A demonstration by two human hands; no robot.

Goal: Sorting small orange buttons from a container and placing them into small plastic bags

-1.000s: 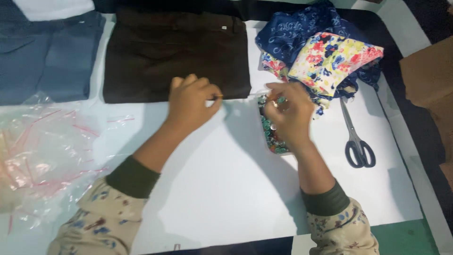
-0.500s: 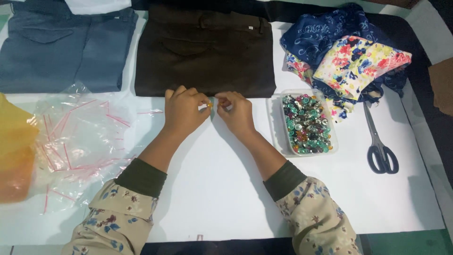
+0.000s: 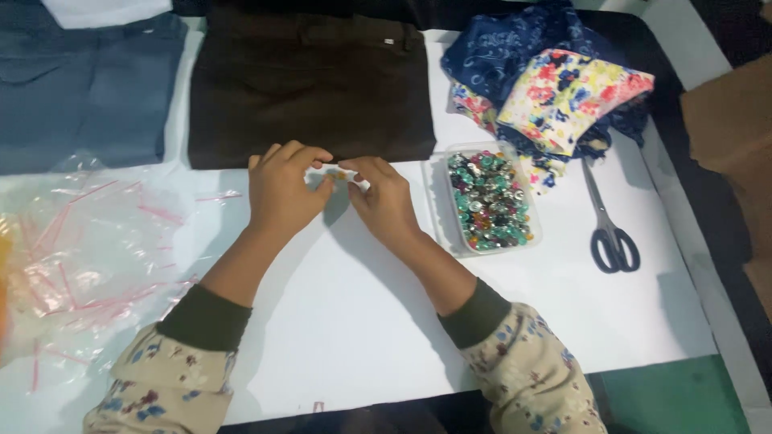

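Both hands, left hand [image 3: 281,189] and right hand [image 3: 384,197], pinch a small clear bag [image 3: 342,172] over the white table [image 3: 338,321]; a slipped bead could roll beside the bead tray [image 3: 490,199].
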